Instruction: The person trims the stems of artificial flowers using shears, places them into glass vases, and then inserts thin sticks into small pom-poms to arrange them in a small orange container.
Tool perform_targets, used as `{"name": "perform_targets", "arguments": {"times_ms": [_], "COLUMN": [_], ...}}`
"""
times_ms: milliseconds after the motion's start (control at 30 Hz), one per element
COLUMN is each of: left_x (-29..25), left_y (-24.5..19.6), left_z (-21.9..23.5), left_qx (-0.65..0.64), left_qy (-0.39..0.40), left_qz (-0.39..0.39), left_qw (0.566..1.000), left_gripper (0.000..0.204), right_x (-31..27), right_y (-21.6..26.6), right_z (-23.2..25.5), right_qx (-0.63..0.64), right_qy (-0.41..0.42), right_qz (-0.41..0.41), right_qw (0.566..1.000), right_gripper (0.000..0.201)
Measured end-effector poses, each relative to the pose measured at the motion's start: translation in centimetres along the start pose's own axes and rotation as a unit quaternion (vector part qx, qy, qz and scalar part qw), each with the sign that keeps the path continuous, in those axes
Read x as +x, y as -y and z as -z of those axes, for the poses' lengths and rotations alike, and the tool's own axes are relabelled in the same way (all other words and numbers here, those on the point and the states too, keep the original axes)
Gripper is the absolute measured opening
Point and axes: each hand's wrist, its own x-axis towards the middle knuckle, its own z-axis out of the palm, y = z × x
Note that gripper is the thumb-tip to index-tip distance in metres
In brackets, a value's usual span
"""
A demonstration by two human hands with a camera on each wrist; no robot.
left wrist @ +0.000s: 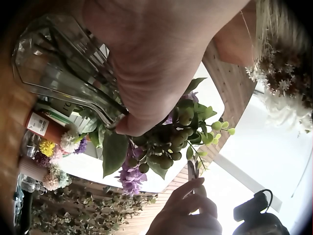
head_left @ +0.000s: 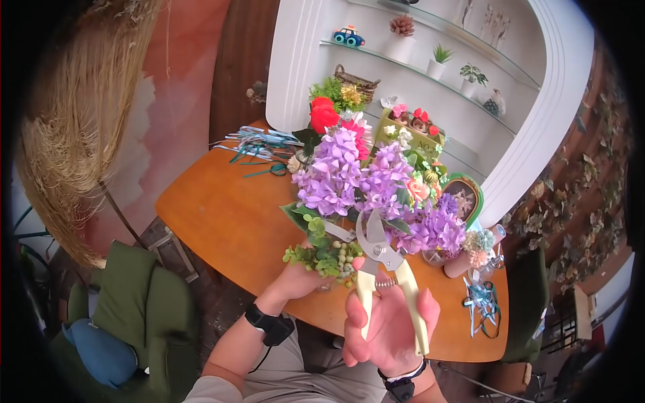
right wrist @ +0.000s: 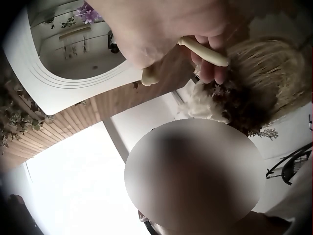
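- A wooden table (head_left: 215,201) before a white cabinet (head_left: 291,74), purple flowers (head_left: 329,171) massed on top.
- Left hand (head_left: 295,281): curled at the neck of a glass vase (left wrist: 54,73) (plain from the left wrist, mostly hidden from the head), below berried greenery (head_left: 329,258).
- Right hand (head_left: 390,316): holding shears (head_left: 381,250), handles spread, beside the greenery; the right wrist view shows only handles.
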Motion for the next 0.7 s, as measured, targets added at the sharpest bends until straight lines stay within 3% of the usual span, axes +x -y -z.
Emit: {"name": "perform_targets", "arguments": {"times_ms": [133, 333, 367, 600, 700], "left_x": [0.2, 0.0, 0.1, 0.0, 0.0], "left_y": [1.5, 0.7, 0.1, 0.1, 0.1], "left_z": [0.5, 0.3, 0.1, 0.2, 0.2], "left_qx": [0.007, -0.009, 0.005, -0.002, -0.014], "left_qy": [0.009, -0.001, 0.000, 0.010, 0.005], "left_qz": [-0.003, 0.032, 0.027, 0.008, 0.033], "left_qw": [1.000, 0.999, 1.000, 1.000, 0.999], "left_gripper": [0.055, 0.050, 0.048, 0.041, 0.042], "right_x": [0.0, 1.2, 1.3, 1.6, 1.3], "right_y": [-0.1, -0.3, -0.1, 0.1, 0.0], "right_z": [0.3, 1.2, 1.4, 2.7, 1.7], "right_qx": [0.029, -0.076, -0.032, -0.052, -0.069], "right_qy": [-0.042, -0.083, -0.047, -0.033, -0.039], "right_qz": [-0.014, -0.041, -0.044, -0.047, -0.038], "right_qw": [0.999, 0.993, 0.997, 0.997, 0.996], "right_gripper": [0.091, 0.085, 0.073, 0.072, 0.072]}}
